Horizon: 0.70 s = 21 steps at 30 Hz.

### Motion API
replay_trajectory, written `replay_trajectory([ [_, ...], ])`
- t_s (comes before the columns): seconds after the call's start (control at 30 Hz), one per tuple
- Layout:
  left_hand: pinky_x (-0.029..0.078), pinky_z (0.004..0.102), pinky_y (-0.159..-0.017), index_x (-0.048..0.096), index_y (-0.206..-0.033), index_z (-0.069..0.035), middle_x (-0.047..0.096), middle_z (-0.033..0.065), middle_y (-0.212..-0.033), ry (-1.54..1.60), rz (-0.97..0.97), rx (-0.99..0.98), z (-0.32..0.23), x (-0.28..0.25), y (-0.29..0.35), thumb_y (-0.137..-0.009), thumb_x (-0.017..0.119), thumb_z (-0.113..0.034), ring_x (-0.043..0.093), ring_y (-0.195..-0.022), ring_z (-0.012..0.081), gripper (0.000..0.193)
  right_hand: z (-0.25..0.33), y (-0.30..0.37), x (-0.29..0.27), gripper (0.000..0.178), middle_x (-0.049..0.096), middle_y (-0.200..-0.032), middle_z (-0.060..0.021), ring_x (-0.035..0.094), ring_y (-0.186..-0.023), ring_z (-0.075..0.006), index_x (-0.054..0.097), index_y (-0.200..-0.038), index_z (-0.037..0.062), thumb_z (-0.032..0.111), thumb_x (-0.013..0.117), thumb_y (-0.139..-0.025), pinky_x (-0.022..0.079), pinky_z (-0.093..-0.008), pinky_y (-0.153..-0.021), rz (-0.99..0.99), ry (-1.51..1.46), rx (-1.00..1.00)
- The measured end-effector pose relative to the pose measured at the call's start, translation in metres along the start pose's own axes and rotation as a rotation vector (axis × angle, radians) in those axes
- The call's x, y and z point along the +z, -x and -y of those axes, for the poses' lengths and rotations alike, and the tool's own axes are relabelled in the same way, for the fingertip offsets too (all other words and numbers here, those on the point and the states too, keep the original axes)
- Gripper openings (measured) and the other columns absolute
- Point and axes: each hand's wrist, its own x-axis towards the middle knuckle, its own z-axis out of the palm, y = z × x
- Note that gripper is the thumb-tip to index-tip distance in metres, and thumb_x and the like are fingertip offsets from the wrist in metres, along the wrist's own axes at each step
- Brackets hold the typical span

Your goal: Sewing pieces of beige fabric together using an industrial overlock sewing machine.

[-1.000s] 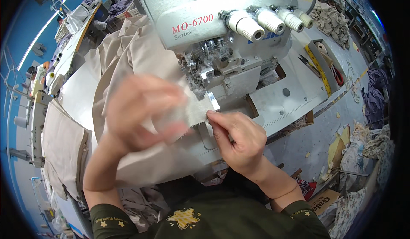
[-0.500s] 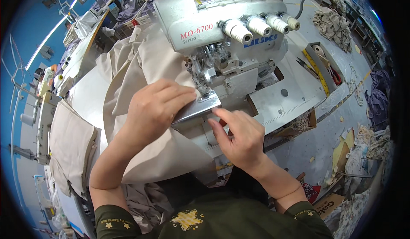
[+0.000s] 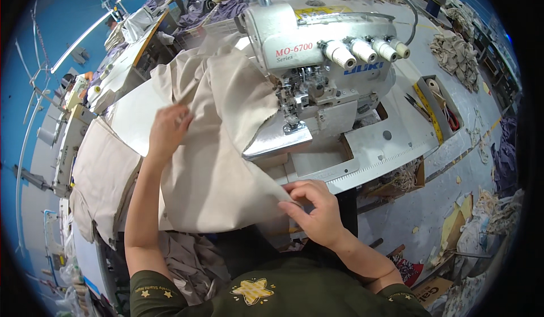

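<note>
**A:** ok so what's going on around the white metal sewing machine (image 3: 334, 30) with the four ribbed knobs (image 3: 362, 51)?

**B:** big piece of plain beige woven cloth (image 3: 221, 175), pretty rumpled. It's spread left of the machine and comes round in front of it, with one raw edge by the shiny silver metal plate (image 3: 277, 142) under the needle area.

**A:** and the hands?

**B:** right hand (image 3: 314, 212) is in front of the machine, thumb and fingers pinching the cloth's near corner. Left hand (image 3: 168, 127) is well off to the machine's left, at the far-side folds of the same cloth. Those fingers are loosely bent, but honestly can't tell if they're gripping any of it or just resting there.

**A:** anything else lying about?

**B:** yeah, neat stack of flat beige fabric pieces (image 3: 105, 169), further left of the machine than the loose cloth. On the machine's right there's a yellow measuring tape (image 3: 429, 113), and beyond that, to the far right, a crumpled beige fabric heap (image 3: 455, 59). The machine sits on a pale smooth surface (image 3: 136, 118), part of which shows left of it, between the stack and the cloth.
</note>
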Motion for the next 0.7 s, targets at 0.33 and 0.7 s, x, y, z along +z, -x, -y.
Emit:
replay_trajectory([
  [0.33,0.054,0.0367,-0.079,0.077,-0.103,-0.012,0.074,0.0108,-0.09,0.009,0.876,-0.241,-0.08,-0.098,0.095,-0.084,0.074,-0.029,0.07,-0.08,0.0279,0.026,-0.022,0.001,-0.023,0.011,0.064,-0.087,0.0007,0.058,-0.078,-0.0062,0.062,-0.098,0.0027,0.004,0.071,-0.092,0.047,-0.0212,-0.07,-0.601,-0.633,0.34],
  [0.7,0.053,0.0398,-0.085,0.065,-0.122,-0.012,0.068,0.0112,-0.108,-0.014,-0.135,-0.076,-0.024,-0.039,0.081,-0.082,0.066,-0.003,0.066,-0.099,0.0332,0.041,0.003,-0.038,-0.022,0.013,0.071,-0.091,-0.0021,0.061,-0.079,-0.0051,0.073,-0.101,-0.0012,0.002,0.074,-0.088,0.048,-0.0192,-0.067,-0.346,-0.393,0.274],
])
